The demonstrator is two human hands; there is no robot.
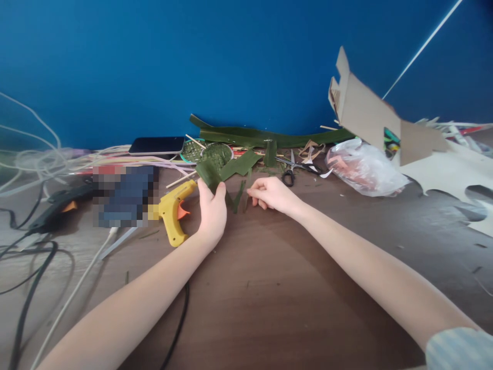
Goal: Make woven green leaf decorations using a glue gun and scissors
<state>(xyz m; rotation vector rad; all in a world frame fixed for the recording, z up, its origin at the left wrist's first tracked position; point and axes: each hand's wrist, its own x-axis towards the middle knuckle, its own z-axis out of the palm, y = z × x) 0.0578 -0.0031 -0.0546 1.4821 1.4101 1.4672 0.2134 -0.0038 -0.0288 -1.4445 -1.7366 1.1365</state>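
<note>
Leaf piece (208, 176) lifted off the worktop (269, 293) in left hand's (213, 211) closed grip; right hand (271, 195), three o'clock, pinches its strip (245, 203).

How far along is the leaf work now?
Done: cut leaf pieces lie by the scissors. In hand: the left hand holds a leaf piece; the right hand touches a thin strip. Left: long leaves by the wall look uncut, and the glue gun lies unheld.
</note>
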